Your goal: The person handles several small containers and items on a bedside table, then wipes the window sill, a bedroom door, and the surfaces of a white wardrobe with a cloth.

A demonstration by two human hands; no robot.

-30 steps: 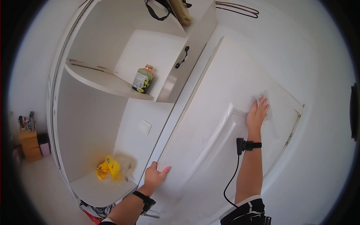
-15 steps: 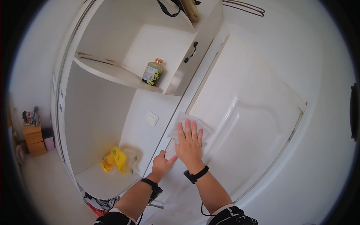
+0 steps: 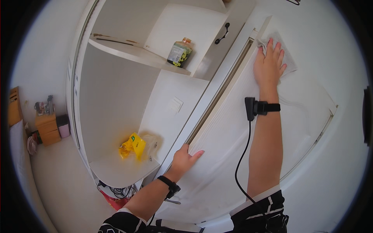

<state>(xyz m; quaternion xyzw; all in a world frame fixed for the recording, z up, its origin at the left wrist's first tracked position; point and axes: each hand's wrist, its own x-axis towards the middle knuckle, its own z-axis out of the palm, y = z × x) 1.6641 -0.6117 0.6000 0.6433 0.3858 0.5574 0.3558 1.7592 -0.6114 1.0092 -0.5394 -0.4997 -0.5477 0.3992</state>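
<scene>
A white panelled door (image 3: 233, 128) stands ajar across the middle, its edge slightly off the frame. My left hand (image 3: 182, 161) grips that edge, fingers curled behind it and the thumb on the front face. Higher up, near the door's top corner, my right hand (image 3: 268, 70) lies flat with fingers spread, pressing a pale grey-white cloth (image 3: 289, 60) against the surface. Part of the cloth sticks out past the fingertips, and some is bunched by the thumb. Both wrists carry black straps with small devices.
Left of the door is an open white shelf unit (image 3: 116, 73). It holds a jar (image 3: 180, 53) with an orange lid and, lower down, a yellow plastic bag (image 3: 134, 145). A switch (image 3: 176, 105) and a black handle (image 3: 222, 33) are nearby. Wooden drawers (image 3: 48, 128) stand far left.
My right hand has slid the cloth up the door to its top corner, stretching the arm. My left hand still grips the edge. The door's gap at the frame looks wider, and the view has shifted.
</scene>
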